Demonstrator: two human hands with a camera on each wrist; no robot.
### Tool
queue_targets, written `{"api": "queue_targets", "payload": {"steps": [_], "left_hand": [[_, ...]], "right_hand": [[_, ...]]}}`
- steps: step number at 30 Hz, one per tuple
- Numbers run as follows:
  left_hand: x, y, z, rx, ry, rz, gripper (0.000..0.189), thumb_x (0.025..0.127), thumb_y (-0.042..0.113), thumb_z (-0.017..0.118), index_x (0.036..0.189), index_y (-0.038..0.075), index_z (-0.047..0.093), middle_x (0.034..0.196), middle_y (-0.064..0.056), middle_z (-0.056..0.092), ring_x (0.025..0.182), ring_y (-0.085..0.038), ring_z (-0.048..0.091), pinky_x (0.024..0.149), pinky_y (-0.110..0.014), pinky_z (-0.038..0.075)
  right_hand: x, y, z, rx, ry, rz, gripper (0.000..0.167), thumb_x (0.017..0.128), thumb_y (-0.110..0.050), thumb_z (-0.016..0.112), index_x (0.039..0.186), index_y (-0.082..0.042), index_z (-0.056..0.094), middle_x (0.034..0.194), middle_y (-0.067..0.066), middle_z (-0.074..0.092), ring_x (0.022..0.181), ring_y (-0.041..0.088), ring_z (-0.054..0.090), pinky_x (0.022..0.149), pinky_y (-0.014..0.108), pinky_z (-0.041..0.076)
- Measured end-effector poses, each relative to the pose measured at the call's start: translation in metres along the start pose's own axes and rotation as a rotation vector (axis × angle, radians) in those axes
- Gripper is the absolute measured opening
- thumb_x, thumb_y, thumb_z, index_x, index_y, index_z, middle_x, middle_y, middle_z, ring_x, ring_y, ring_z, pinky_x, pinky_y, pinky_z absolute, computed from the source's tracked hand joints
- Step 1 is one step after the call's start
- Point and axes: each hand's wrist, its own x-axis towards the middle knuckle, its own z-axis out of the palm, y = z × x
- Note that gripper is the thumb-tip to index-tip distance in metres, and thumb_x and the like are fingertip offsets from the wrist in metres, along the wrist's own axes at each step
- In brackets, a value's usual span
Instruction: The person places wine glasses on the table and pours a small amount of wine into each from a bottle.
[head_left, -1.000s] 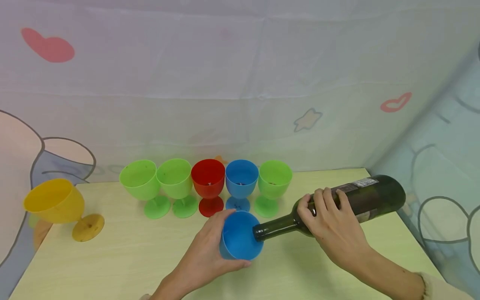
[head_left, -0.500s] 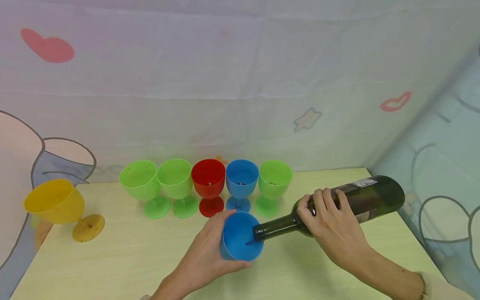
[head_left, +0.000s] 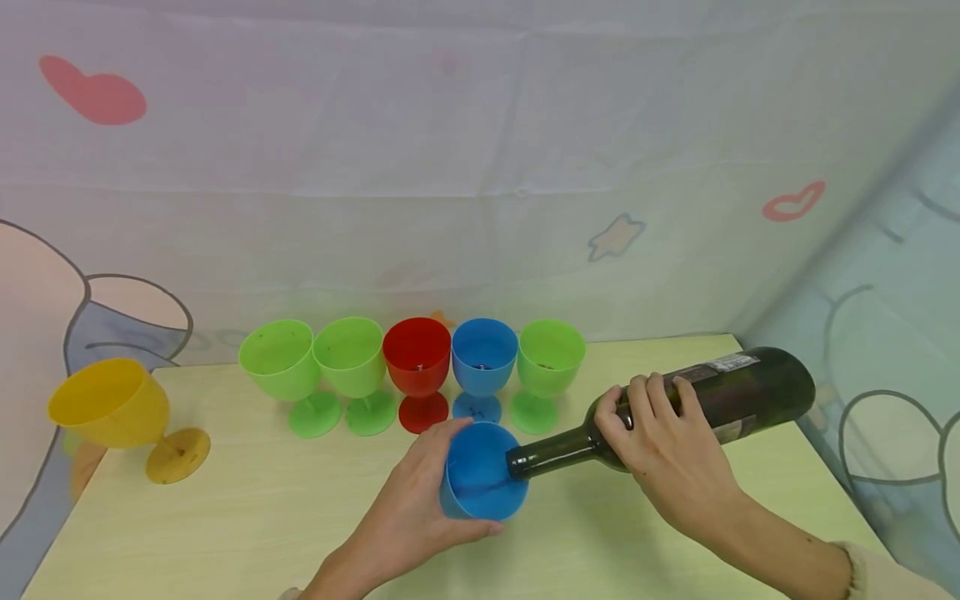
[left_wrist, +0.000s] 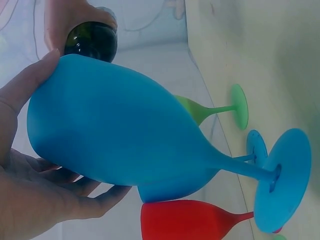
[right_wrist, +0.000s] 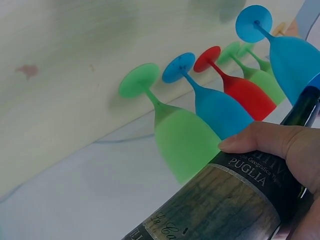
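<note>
My left hand (head_left: 408, 508) grips a blue plastic goblet (head_left: 476, 454) by its bowl, thumb and fingers spread round it; the left wrist view shows its stem and round foot (left_wrist: 282, 180). My right hand (head_left: 667, 458) holds a dark green wine bottle (head_left: 757, 387) from above, round its shoulder. The bottle is tilted, with its mouth at the goblet's right rim. A thin dark streak of liquid runs from the mouth across the inside of the bowl. In the right wrist view the bottle's label (right_wrist: 220, 200) faces the camera.
Along the table's (head_left: 247, 500) back edge stands a row of goblets: two green (head_left: 348, 358), a red (head_left: 417, 358), a blue (head_left: 483, 358) and another green (head_left: 551, 358). A yellow goblet (head_left: 112, 408) stands apart at the far left. A printed cloth (head_left: 480, 167) hangs behind.
The dark streak of liquid in the goblet appears after the oldest frame and now reaches further left across the bowl. Hands, bottle and goblet stay almost in place.
</note>
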Motion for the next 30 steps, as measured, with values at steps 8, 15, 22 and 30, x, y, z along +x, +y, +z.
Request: {"api": "queue_targets", "payload": {"steps": [8, 15, 22, 30], "left_hand": [[0.0002, 0.0, 0.0, 0.001, -0.002, 0.005, 0.09, 0.063, 0.035, 0.083, 0.135, 0.01, 0.035, 0.131, -0.012, 0.041, 0.12, -0.036, 0.037, 0.077, -0.051, 0.049], [-0.0004, -0.0003, 0.0, 0.007, -0.001, 0.019, 0.09, 0.063, 0.034, 0.083, 0.135, 0.009, 0.035, 0.131, -0.013, 0.041, 0.119, -0.035, 0.038, 0.078, -0.051, 0.049], [-0.0005, -0.0006, 0.0005, 0.01, 0.009, 0.032, 0.09, 0.062, 0.033, 0.084, 0.134, 0.009, 0.036, 0.13, -0.011, 0.042, 0.119, -0.033, 0.038, 0.079, -0.05, 0.048], [-0.0002, -0.0017, 0.0014, 0.014, 0.018, 0.057, 0.09, 0.062, 0.033, 0.084, 0.134, 0.008, 0.036, 0.129, -0.011, 0.042, 0.118, -0.032, 0.038, 0.08, -0.05, 0.047]], "right_hand": [[0.0009, -0.0001, -0.0018, -0.012, 0.0, -0.005, 0.059, 0.055, -0.005, 0.08, 0.1, 0.003, 0.043, 0.086, 0.027, 0.049, 0.08, 0.041, 0.05, 0.074, 0.052, 0.044], [0.0024, -0.0005, -0.0027, -0.025, -0.001, -0.012, 0.061, 0.053, -0.006, 0.081, 0.1, 0.002, 0.043, 0.086, 0.027, 0.049, 0.081, 0.041, 0.05, 0.074, 0.053, 0.044], [0.0029, 0.0008, -0.0035, -0.026, -0.008, -0.017, 0.061, 0.054, -0.006, 0.081, 0.101, 0.002, 0.043, 0.087, 0.027, 0.05, 0.082, 0.041, 0.05, 0.074, 0.053, 0.044], [0.0029, 0.0007, -0.0033, -0.016, -0.011, -0.014, 0.064, 0.052, -0.006, 0.083, 0.101, 0.002, 0.042, 0.088, 0.027, 0.05, 0.083, 0.041, 0.05, 0.075, 0.053, 0.043]]}}
